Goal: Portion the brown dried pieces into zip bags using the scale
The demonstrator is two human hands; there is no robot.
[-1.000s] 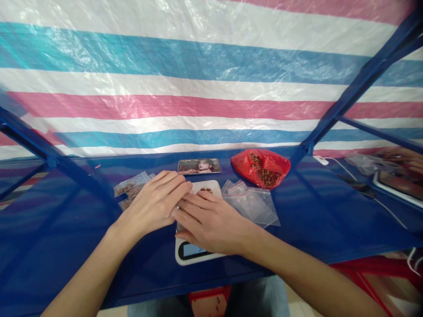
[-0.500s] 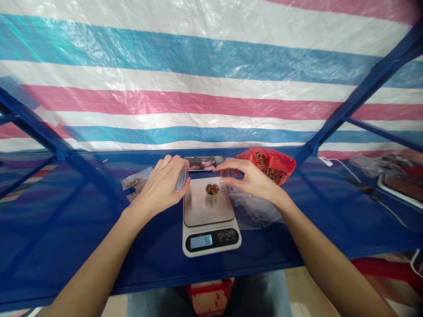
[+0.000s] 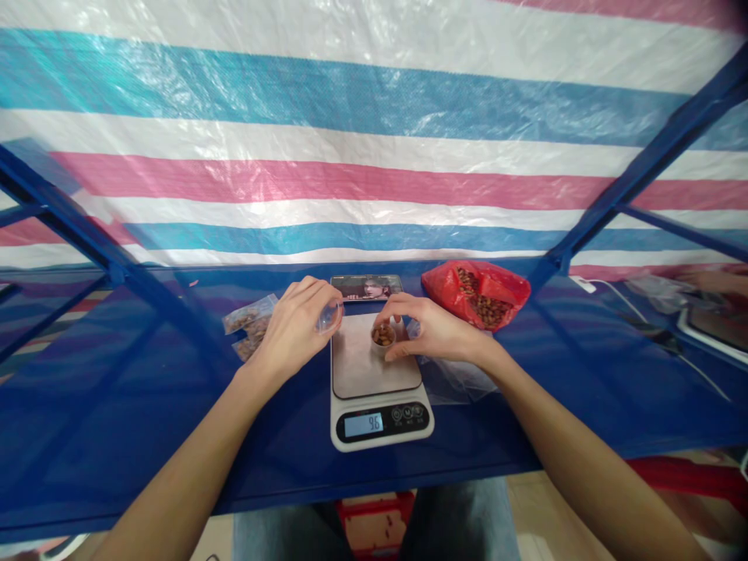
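On the steel plate of the kitchen scale (image 3: 375, 382) stands a small clear cup (image 3: 383, 348) filled with brown pellets. My right hand (image 3: 429, 327) curls its thumb and fingers round the cup's rim from the right. The scale's display (image 3: 363, 425) reads 9.6. Left of the plate, my left hand (image 3: 301, 315) pinches a small clear plastic bag (image 3: 329, 317), which looks held open; much of it is hidden by the fingers. Filled zip bags (image 3: 251, 323) of pellets lie beside my left wrist. An open red bag (image 3: 476, 294) of pellets stands beyond my right hand.
A phone (image 3: 367, 287) showing a picture stands behind the scale. Clear plastic bags (image 3: 459, 379) lie under my right forearm. A white cable (image 3: 619, 300) and a white-edged tray (image 3: 713, 335) are at the right. Blue frame bars (image 3: 648, 156) slant up on both sides.
My right hand has come down and left onto the pellet cup, its fingers now round it. My left hand still holds the clear bag. The display reading is unchanged.
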